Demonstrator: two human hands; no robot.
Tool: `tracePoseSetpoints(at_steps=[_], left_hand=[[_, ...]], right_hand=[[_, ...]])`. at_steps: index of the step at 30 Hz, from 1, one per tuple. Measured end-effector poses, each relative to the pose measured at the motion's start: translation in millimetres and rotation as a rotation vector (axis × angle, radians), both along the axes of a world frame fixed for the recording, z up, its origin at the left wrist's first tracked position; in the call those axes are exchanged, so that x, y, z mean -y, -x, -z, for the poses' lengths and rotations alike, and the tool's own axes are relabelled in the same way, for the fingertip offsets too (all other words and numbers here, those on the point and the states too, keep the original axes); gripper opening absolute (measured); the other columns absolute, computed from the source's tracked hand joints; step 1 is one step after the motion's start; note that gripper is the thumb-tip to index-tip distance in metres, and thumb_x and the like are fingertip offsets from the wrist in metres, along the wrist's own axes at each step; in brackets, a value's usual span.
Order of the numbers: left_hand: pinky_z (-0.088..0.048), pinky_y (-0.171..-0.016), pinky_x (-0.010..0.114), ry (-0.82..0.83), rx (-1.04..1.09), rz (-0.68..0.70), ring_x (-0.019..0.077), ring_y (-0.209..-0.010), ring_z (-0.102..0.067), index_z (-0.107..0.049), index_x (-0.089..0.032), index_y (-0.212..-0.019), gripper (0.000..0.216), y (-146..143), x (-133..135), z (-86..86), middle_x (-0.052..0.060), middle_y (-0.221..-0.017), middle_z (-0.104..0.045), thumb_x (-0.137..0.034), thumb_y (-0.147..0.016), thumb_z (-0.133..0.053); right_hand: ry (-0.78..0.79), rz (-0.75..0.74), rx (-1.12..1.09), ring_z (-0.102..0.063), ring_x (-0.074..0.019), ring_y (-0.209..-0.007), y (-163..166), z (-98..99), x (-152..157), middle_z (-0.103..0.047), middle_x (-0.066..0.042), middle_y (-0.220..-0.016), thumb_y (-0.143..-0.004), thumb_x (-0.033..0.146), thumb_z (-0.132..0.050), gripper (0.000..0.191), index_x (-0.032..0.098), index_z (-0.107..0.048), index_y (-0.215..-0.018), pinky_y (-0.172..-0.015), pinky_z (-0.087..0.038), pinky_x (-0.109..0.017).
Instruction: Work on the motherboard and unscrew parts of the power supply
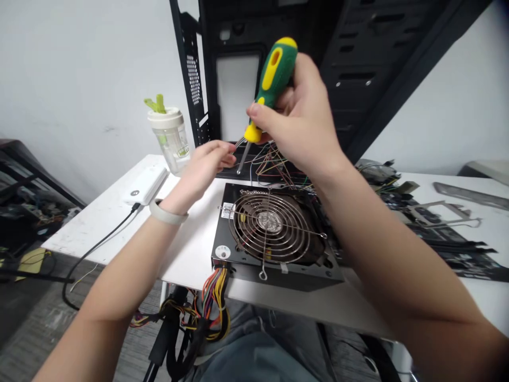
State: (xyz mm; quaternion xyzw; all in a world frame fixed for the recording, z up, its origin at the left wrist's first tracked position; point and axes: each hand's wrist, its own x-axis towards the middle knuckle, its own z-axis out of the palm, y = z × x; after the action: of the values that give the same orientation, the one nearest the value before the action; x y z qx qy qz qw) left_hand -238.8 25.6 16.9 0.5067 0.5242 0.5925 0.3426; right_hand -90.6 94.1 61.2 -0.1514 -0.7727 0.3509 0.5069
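Above the power supply (274, 228) lying fan-up on the desk (191, 249), the right hand (302, 122) is gripping a green screwdriver (274, 69), fingers (258, 112) closed round its handle. The left hand (202, 167) is pinching near the tip; anything it holds is hidden. A slip could jab those fingertips.

Clear bottle (172, 139) beside white power bank (145, 184); black PC case (358, 63) behind; metal brackets (445, 212) right.
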Motion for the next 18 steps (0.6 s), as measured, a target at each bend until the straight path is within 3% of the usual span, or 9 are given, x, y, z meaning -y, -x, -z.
tracePoseSetpoints(at_steps=[3, 8, 14, 18], left_hand=[[-0.046, -0.082, 0.024, -0.048, -0.052, 0.037, 0.0087, -0.077, -0.059, -0.066, -0.014, -0.09, 0.011, -3, 4, 14.9, 0.0, -0.081, -0.065, -0.018, -0.087, -0.056], [-0.046, -0.081, 0.023, -0.069, -0.072, 0.045, 0.0085, -0.077, -0.058, -0.064, -0.015, -0.095, 0.015, 5, 1, 36.4, 0.0, -0.084, -0.066, -0.018, -0.088, -0.051], [-0.043, -0.07, 0.022, -0.008, -0.077, 0.084, 0.0089, -0.069, -0.053, -0.064, -0.015, -0.08, 0.011, 3, 5, 30.4, -0.001, -0.073, -0.061, -0.018, -0.082, -0.054], [-0.039, -0.063, 0.021, 0.068, -0.077, 0.088, 0.0084, -0.065, -0.049, -0.063, -0.015, -0.072, 0.012, 1, 9, 27.9, -0.001, -0.073, -0.059, -0.02, -0.08, -0.056]], right_hand=[[0.051, 0.03, -0.11, -0.055, -0.009, -0.06, 3, -2.6, 6, -0.047, 0.007, -0.076, -0.072, 0.014, -0.067, 0.04, 0.026, -0.037, -0.094, -0.043, -0.054, -0.021], [0.075, 0.041, -0.146, -0.058, -0.0096, -0.056, 6, -1.2, 9, -0.05, 0.007, -0.074, -0.073, 0.011, -0.067, 0.039, 0.024, -0.037, -0.096, -0.04, -0.053, -0.021], [0.065, -0.02, -0.068, -0.059, -0.0115, -0.058, 5, 2.5, 6, -0.053, 0.005, -0.076, -0.066, 0.008, -0.073, 0.045, 0.023, -0.042, -0.095, -0.039, -0.051, -0.023], [0.073, -0.049, -0.051, -0.06, -0.0117, -0.06, 4, 3.1, 7, -0.056, 0.005, -0.077, -0.07, 0.01, -0.071, 0.043, 0.024, -0.041, -0.097, -0.042, -0.05, -0.022]])
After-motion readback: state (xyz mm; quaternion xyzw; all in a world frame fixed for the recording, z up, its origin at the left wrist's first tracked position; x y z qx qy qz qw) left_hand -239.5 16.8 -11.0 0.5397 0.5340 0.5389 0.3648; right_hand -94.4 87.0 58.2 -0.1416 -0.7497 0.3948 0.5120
